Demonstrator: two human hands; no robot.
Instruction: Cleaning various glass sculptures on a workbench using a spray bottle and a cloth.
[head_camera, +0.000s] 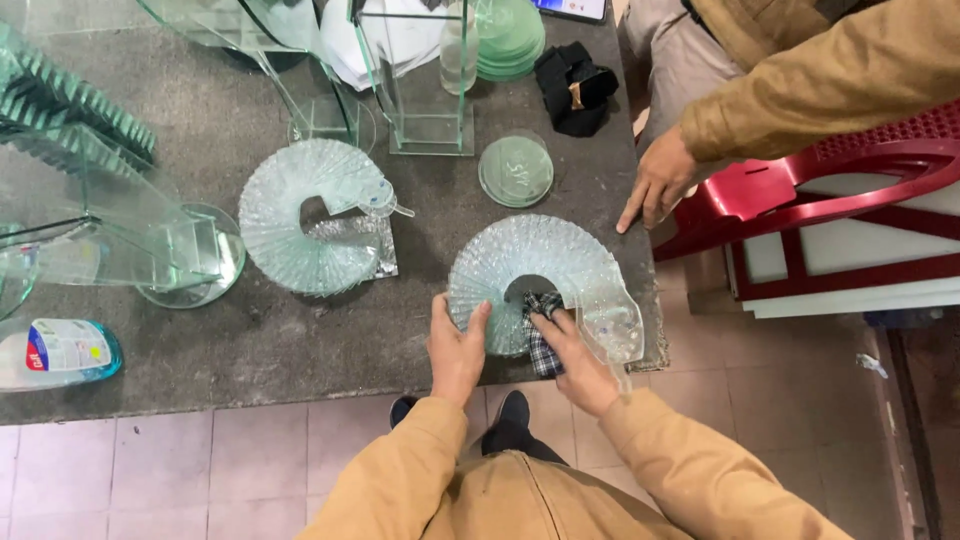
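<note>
Left hand (456, 350) gripping glass fan (530, 265) edge, right hand (575, 362) apparently pinching checked cloth (541, 335) against it

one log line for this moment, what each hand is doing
left hand: steadies glass fan piece | right hand: presses checked cloth on it | other person's hand: on table edge

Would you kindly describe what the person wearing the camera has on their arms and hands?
Both arms wear long tan jacket sleeves reaching the wrists. The left hand and right hand are bare: no gloves, rings or watch show.
</note>
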